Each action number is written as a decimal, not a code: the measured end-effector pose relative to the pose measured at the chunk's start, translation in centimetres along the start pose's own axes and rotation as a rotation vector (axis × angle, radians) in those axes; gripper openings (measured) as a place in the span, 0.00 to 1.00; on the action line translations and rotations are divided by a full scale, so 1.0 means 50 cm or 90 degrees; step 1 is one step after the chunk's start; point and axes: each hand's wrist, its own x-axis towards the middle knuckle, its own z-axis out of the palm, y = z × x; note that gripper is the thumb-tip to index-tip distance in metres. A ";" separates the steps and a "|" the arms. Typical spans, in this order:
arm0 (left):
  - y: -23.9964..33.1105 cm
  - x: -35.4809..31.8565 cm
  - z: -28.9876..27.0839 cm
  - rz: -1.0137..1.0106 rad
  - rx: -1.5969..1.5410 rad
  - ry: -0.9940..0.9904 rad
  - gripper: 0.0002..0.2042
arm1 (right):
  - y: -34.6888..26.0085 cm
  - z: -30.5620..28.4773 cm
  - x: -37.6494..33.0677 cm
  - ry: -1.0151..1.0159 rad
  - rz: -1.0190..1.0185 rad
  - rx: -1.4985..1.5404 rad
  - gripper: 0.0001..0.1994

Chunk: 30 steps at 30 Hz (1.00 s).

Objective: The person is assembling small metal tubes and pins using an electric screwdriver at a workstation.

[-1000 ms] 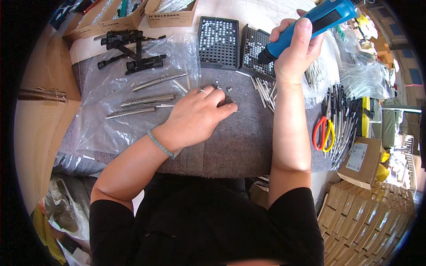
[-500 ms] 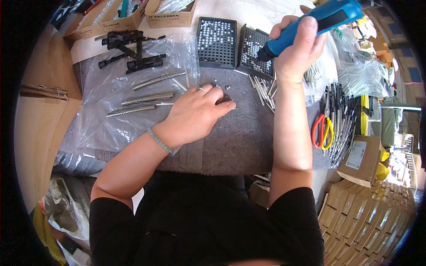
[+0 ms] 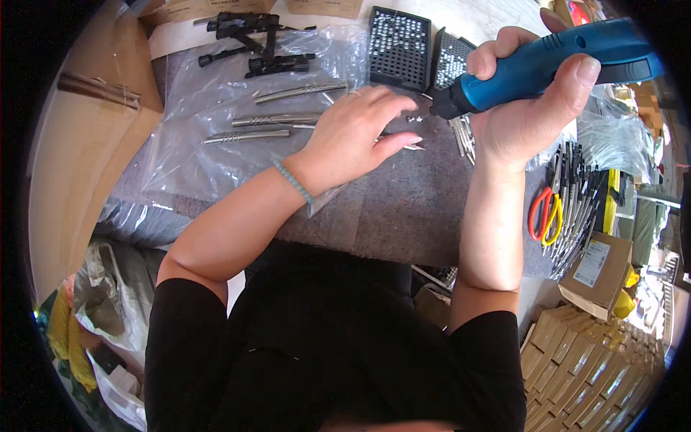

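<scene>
My right hand point(image 3: 512, 133) is wrapped round a blue electric screwdriver point(image 3: 540, 75), whose black nose slants down to the left above the table. My left hand point(image 3: 349, 133) is over the table with thumb and forefinger apart; its other fingers are partly hidden. Small metal pieces point(image 3: 415, 119) lie just beyond its fingertips, and a few thin bits point(image 3: 414, 147) show under the thumb. Beside that hand, metal tubes with holes point(image 3: 246, 136) rest on a clear plastic bag point(image 3: 187, 162). Slim metal rods point(image 3: 462, 140) lie near my right wrist.
Two black trays with rows of holes, one on the left point(image 3: 401, 74) and one on the right point(image 3: 437, 61), hold small silver parts. Black assemblies point(image 3: 270, 45) lie at the back left. Red-and-yellow-handled scissors point(image 3: 553, 219) and a cardboard box point(image 3: 594, 277) are on the right.
The whole view has shifted, so the table items appear farther right and higher. My left thumb and forefinger have spread apart. The screwdriver has come nearer the left hand.
</scene>
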 end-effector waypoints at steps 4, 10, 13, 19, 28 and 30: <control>-0.007 0.002 -0.004 0.022 -0.028 0.018 0.12 | 0.022 0.007 -0.007 -0.007 0.006 0.037 0.29; -0.001 0.001 -0.007 0.022 -0.019 0.061 0.10 | 0.032 0.018 -0.003 0.012 0.004 0.046 0.30; -0.005 0.001 -0.007 0.040 -0.023 0.074 0.09 | 0.036 0.020 -0.003 0.018 0.002 0.050 0.31; -0.010 -0.001 -0.001 0.050 -0.004 0.066 0.05 | 0.037 0.012 -0.005 0.011 -0.005 0.036 0.31; -0.006 0.005 -0.027 0.026 -0.015 -0.097 0.06 | 0.045 -0.006 -0.010 -0.056 -0.024 0.031 0.32; -0.007 0.005 -0.030 0.018 -0.025 -0.114 0.06 | 0.046 0.007 -0.018 -0.073 -0.033 0.022 0.32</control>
